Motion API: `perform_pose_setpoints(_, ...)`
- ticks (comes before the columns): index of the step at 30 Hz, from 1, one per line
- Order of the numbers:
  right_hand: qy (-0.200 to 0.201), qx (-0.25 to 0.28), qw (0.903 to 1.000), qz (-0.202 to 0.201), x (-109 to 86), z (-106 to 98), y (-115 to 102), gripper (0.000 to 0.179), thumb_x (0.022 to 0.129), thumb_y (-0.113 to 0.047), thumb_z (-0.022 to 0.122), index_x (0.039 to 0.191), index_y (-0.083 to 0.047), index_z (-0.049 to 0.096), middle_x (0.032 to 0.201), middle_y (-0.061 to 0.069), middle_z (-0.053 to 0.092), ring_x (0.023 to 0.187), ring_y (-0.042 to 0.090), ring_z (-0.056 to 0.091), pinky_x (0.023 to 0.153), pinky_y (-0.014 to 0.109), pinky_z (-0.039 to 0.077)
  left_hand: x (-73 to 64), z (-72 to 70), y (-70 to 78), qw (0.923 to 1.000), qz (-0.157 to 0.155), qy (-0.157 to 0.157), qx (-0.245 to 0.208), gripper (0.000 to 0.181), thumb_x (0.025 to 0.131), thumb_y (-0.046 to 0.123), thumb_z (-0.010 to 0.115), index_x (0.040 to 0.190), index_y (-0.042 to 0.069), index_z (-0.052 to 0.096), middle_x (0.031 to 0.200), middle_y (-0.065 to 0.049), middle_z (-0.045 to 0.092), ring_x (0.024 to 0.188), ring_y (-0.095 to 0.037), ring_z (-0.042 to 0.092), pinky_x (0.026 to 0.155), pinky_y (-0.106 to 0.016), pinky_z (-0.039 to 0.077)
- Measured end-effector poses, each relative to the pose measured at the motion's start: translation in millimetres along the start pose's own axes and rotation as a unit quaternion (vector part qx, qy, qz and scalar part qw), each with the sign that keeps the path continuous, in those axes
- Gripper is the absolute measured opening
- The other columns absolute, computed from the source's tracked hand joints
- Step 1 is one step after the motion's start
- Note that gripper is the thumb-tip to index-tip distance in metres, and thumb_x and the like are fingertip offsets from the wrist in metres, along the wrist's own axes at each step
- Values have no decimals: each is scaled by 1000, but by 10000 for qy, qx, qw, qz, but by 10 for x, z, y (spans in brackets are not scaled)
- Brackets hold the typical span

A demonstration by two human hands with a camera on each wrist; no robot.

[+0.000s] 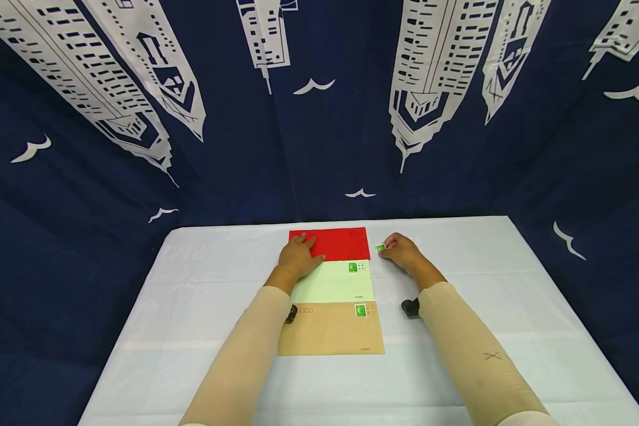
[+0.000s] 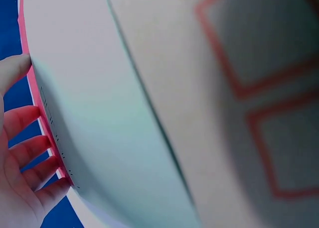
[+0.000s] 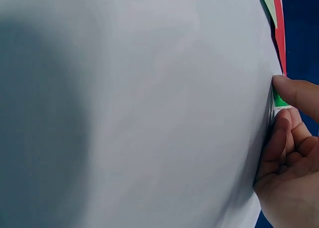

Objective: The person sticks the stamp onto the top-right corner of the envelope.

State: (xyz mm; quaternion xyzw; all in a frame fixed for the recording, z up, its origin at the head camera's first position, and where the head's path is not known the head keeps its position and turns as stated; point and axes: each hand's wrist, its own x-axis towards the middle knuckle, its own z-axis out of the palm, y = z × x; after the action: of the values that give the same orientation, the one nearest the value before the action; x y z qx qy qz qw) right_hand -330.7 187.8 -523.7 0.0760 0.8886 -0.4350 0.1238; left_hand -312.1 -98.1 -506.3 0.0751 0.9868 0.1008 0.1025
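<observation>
My left hand [image 1: 296,258] rests spread on the left part of a red envelope [image 1: 343,243], its thumb near the lower edge. In the left wrist view its fingertips touch the red edge. Right of the envelope, my right hand [image 1: 403,251] pinches a small green stamp [image 1: 380,248] between thumb and fingers, just over the white surface. The right wrist view shows part of the stamp [image 3: 280,99] by the thumb. Below the red envelope lie a pale green envelope [image 1: 330,283] and a brown envelope [image 1: 330,331], each with a green stamp at its upper right.
A white cloth [image 1: 202,331] covers the table under the envelopes. Behind it hangs a dark blue curtain [image 1: 330,148] printed with white buildings and birds. Black wrist cameras, such as the right one [image 1: 411,307], sit under both forearms.
</observation>
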Motion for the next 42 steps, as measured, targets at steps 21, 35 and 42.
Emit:
perform_pose_setpoints(21, -194, 757, 9969, -101, -12, -96, 72, 17, 100, -14, 56, 113, -2, 60, 105, 7, 59, 94, 19, 52, 81, 24, 43, 8, -14, 7, 9999, -56, -84, -74, 69, 99, 50, 56, 157, 17, 39, 167, -11, 30, 156, -29, 24, 127, -44, 27)
perform_pose_setpoints(35, 136, 1316, 9912, -20, -4, -76, 85, 16, 101, -12, 55, 114, -2, 60, 99, 1, 59, 86, 12, 55, 78, 21, 50, -4, -6, -2, 9999, -9, -97, -102, 68, 100, 50, 53, 157, 15, 38, 167, -11, 29, 157, -30, 23, 128, -42, 24)
perform_pose_setpoints(42, 336, 1558, 9872, -7, -2, -84, 112, 20, 102, -11, 54, 117, 0, 61, 97, 2, 61, 82, 10, 56, 76, 19, 52, -3, -14, 4, 9999, 14, -165, -35, 68, 101, 50, 51, 158, 15, 37, 167, -11, 29, 157, -29, 23, 129, -42, 23)
